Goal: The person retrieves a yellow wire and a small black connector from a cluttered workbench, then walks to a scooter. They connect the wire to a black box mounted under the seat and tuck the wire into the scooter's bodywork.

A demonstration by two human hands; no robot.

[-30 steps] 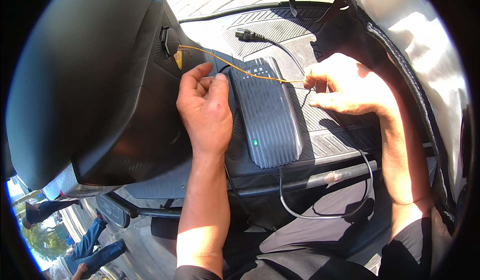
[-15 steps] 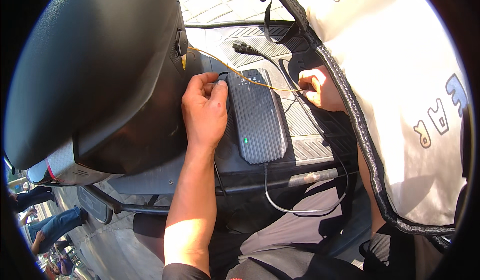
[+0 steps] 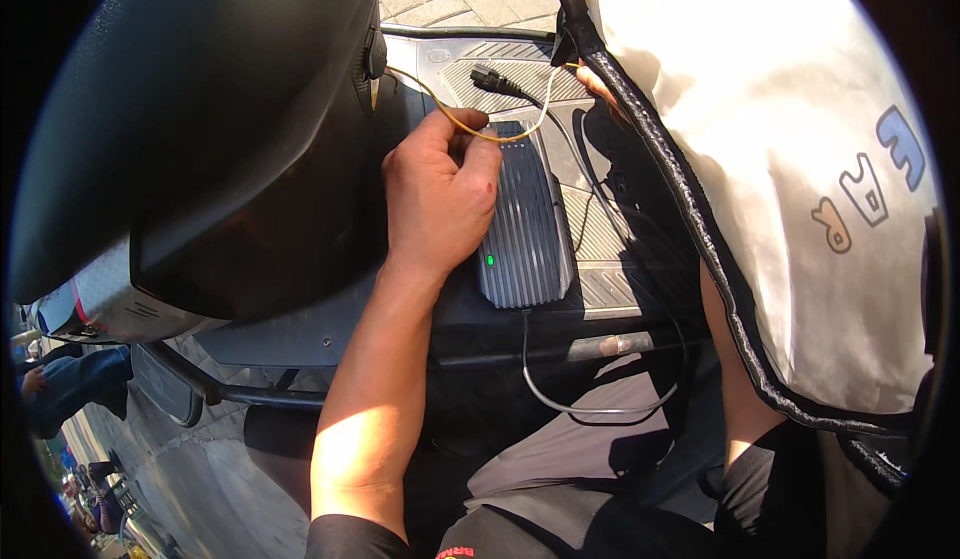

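A: Where's the box, and how much room?
B: Black ribbed box (image 3: 525, 224) lies flat on the footboard (image 3: 605, 224), near end close to the board's near edge. Seat (image 3: 200, 109) crowds the left. Right of the box: a ribbed strip, then the black edging (image 3: 690, 189) of the pale cover (image 3: 760, 159). Black plug (image 3: 492, 81) lies just past the box's far end. Grey cable (image 3: 610, 411) loops off the near edge over the person's legs.

A: Hands?
B: Left hand (image 3: 440, 194): thumb and forefinger drawn together at the box's far left corner, yellow wire (image 3: 520, 140) right by the tips. Can't tell if it's pinched. Right hand (image 3: 598, 87): mostly behind the cover, fingers at the wire's far end, grip unclear.

A: Markings?
B: Big outlined letters on the cover, red print on the dark shirt (image 3: 530, 524). Small pale marks on the box, partly covered. Green light (image 3: 490, 260) lit.

A: Changes over the half second?
B: Right hand moved farther up the board. Wire now sags in a deep curve; ran straighter earlier. Left hand now overlaps the box corner.
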